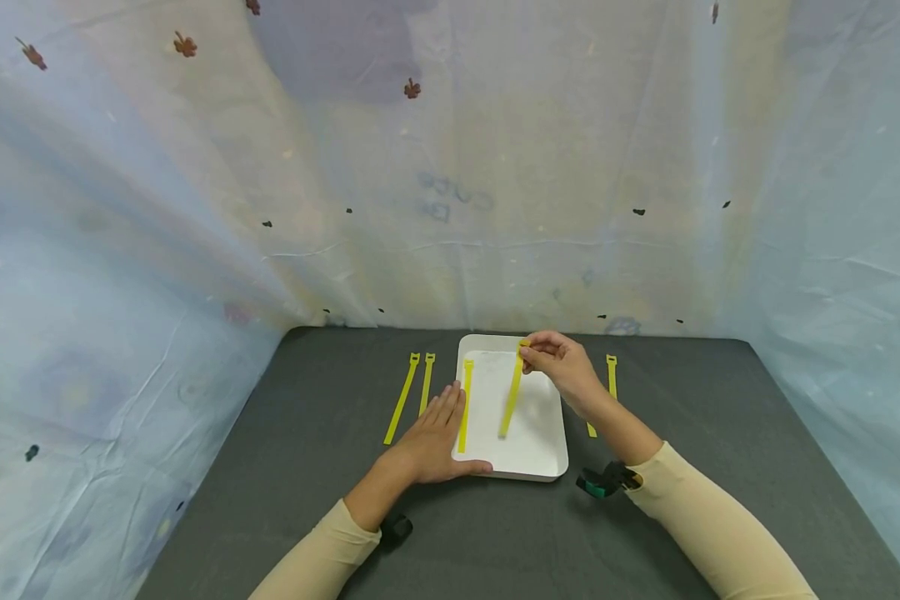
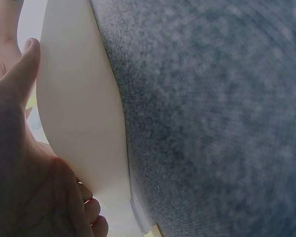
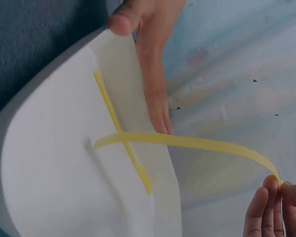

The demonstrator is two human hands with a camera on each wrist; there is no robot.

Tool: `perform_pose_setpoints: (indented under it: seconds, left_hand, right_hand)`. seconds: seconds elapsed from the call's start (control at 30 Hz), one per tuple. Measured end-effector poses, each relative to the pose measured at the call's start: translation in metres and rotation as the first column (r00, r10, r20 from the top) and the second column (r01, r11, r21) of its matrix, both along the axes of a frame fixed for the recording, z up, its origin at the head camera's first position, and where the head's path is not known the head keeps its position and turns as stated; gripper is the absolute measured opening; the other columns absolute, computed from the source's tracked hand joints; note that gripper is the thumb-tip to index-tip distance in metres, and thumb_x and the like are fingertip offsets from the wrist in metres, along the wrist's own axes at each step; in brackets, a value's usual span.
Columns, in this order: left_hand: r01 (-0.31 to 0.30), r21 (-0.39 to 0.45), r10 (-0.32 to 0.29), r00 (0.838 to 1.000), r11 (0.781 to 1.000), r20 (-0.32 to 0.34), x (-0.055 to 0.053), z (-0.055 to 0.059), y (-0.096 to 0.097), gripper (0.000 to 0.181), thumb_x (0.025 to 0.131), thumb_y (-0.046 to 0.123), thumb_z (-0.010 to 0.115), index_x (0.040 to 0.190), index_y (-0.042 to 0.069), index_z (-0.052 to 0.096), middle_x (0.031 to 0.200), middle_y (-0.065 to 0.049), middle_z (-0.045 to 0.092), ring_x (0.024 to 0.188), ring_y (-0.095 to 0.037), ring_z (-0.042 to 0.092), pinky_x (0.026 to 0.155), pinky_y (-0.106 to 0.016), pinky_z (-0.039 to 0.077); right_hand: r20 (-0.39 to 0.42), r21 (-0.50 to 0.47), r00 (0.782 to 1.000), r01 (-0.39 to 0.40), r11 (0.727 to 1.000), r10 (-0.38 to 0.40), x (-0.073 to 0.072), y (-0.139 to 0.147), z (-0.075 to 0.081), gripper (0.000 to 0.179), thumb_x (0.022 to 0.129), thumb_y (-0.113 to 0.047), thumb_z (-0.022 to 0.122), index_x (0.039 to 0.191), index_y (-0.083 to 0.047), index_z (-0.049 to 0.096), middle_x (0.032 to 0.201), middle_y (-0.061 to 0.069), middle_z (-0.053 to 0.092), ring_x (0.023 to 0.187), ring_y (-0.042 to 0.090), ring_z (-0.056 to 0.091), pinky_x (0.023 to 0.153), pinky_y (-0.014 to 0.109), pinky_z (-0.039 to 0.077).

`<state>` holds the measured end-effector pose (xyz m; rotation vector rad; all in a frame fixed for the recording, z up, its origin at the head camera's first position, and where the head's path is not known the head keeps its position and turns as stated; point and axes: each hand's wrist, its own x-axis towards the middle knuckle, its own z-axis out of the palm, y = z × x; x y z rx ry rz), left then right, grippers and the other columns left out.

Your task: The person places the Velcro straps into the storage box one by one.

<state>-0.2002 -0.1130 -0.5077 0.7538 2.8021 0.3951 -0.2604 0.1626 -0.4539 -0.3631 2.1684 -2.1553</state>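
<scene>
A white tray (image 1: 540,437) lies on the dark table. My left hand (image 1: 431,447) rests along its left side with fingers straight, the thumb at the near rim. Between thumb and fingertips, my right hand (image 1: 566,377) pinches the head end of a yellow cable tie (image 1: 511,400). That tie hangs over the tray's middle; in the right wrist view it bows, its free tip at or just above the tray floor. Another yellow cable tie (image 3: 111,108) lies lengthwise inside the tray, by its left wall. In the left wrist view the tray's outer wall (image 2: 84,103) shows beside the left hand.
Left of the tray, two yellow cable ties (image 1: 401,402) lie on the table, one partly behind the left hand. To the right, a tie head (image 1: 611,373) and a tie end (image 1: 592,430) show around the right forearm. Patterned sheets (image 1: 450,167) enclose the table.
</scene>
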Motion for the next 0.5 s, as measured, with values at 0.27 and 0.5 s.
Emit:
perform_pose_setpoints:
  seconds: [0.27,0.5]
  left_hand:
    - [-0.015,0.032,0.014,1.000,0.999,0.007,-0.007,-0.017,-0.002,0.137,0.085,0.090,0.061,0.172,0.006,-0.003,0.180,-0.006,-0.013,0.167,-0.023,-0.009,0.135,-0.045,0.004]
    - [-0.002,0.041,0.002,1.000,0.999,0.003,-0.002,-0.007,-0.001,0.137,0.085,0.090,0.061,0.172,0.002,0.002,0.181,-0.013,-0.007,0.167,-0.027,-0.005,0.135,-0.047,0.007]
  right_hand:
    - [0.023,-0.028,0.999,-0.023,0.999,0.024,-0.007,-0.011,-0.010,0.031,0.105,-0.009,0.071,0.129,0.010,0.063,0.102,0.003,0.074,0.087,0.017,0.071,0.088,0.036,0.064]
    - [0.044,-0.013,0.999,0.012,1.000,-0.012,-0.015,-0.014,-0.014,0.028,0.106,-0.009,0.070,0.128,0.008,0.064,0.102,0.005,0.074,0.087,0.017,0.072,0.083,0.029,0.064]
